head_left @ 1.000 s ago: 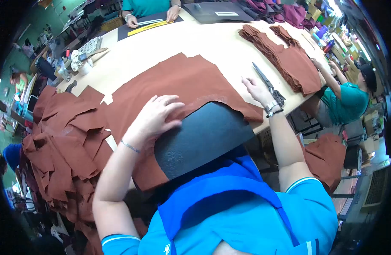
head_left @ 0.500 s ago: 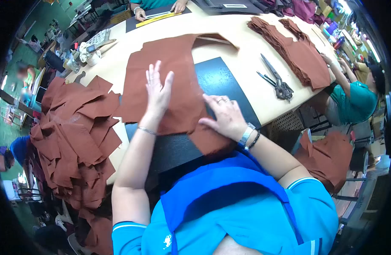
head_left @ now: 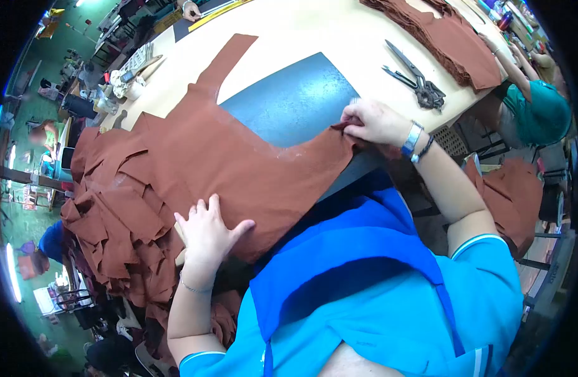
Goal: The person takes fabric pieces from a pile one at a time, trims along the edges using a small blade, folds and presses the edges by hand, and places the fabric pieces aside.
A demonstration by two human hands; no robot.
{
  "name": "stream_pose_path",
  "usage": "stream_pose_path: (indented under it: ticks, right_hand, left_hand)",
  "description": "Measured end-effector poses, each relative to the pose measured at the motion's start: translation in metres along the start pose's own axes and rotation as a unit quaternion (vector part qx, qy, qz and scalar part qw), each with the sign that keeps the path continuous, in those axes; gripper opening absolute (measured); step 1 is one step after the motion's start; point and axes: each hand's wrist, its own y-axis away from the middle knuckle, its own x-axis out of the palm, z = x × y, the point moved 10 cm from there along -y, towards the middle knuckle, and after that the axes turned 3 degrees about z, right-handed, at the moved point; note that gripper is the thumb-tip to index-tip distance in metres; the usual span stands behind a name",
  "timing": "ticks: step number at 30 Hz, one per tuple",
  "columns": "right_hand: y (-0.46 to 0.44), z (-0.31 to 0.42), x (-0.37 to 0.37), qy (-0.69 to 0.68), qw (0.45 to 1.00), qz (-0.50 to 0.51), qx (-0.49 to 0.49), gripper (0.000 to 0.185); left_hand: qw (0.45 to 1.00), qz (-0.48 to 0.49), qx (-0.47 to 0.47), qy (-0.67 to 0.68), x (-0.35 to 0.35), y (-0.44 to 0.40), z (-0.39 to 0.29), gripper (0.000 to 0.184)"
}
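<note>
A large brown fabric piece lies across a dark, shiny board and reaches left to the pile of brown pieces. My left hand rests on the fabric's near left edge, fingers spread. At the fabric's right end, my right hand pinches its corner between thumb and fingers, over the board's right side. The fabric's curved inner edge leaves the far part of the board uncovered. A narrow strip of the fabric points away towards the far side of the table.
Scissors and a smaller cutting tool lie on the table to the right. Stacked brown pieces are at the far right, near a co-worker. A white pot with a brush stands at the left. Another person's hand shows at the top.
The brown fabric has turned and shifted left and nearer, baring more of the board. My left hand has moved down to its near edge. My right hand has risen to the right and closed on its corner.
</note>
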Motion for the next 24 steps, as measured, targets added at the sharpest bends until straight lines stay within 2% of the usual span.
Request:
stream_pose_path:
  ticks: [2,3,5,8,10,12,13,16,18,19,21,24]
  right_hand:
    - [-0.007,0.017,-0.020,0.079,0.994,-0.043,-0.064,0.016]
    - [-0.015,0.020,-0.023,0.092,0.995,0.002,-0.032,0.018]
    - [-0.028,0.026,-0.029,0.120,0.988,0.089,0.036,0.021]
    - [-0.037,0.036,-0.050,0.112,0.991,0.067,-0.005,0.019]
    - [-0.035,0.034,-0.083,0.241,0.969,-0.048,-0.027,0.019]
    - [-0.030,0.040,-0.105,0.360,0.919,-0.150,-0.060,0.020]
    - [-0.034,0.037,-0.109,0.335,0.930,-0.147,-0.039,0.031]
    - [-0.043,0.041,-0.061,0.114,0.981,-0.087,-0.130,0.038]
    - [-0.048,0.045,-0.017,0.032,0.994,-0.023,-0.106,0.041]
    - [-0.053,0.045,0.002,0.004,0.997,0.040,-0.064,0.039]
    - [-0.059,0.035,0.019,0.006,0.997,0.016,-0.082,0.031]
    - [-0.060,0.031,0.018,0.004,0.995,-0.009,-0.103,0.019]
  left_hand:
    - [0.983,-0.150,0.105,0.006,-0.023,-0.004,-0.024,0.087]
    - [0.962,-0.226,0.156,0.010,-0.034,-0.006,-0.036,0.085]
    - [0.912,-0.274,0.292,0.090,-0.054,-0.034,-0.077,0.080]
    - [0.812,-0.303,0.457,0.199,-0.078,-0.067,-0.133,0.061]
    - [0.814,-0.271,0.465,0.218,-0.089,-0.092,-0.154,0.053]
    - [0.825,-0.310,0.435,0.185,-0.096,-0.101,-0.162,0.051]
    - [0.832,-0.327,0.417,0.168,-0.098,-0.103,-0.164,0.050]
    - [0.832,-0.320,0.404,0.206,-0.099,-0.109,-0.166,0.052]
    - [0.825,-0.329,0.405,0.216,-0.102,-0.109,-0.167,0.055]
    - [0.821,-0.339,0.406,0.216,-0.106,-0.106,-0.166,0.056]
    - [0.815,-0.346,0.411,0.219,-0.104,-0.106,-0.164,0.055]
    - [0.835,-0.330,0.389,0.209,-0.099,-0.115,-0.153,0.048]
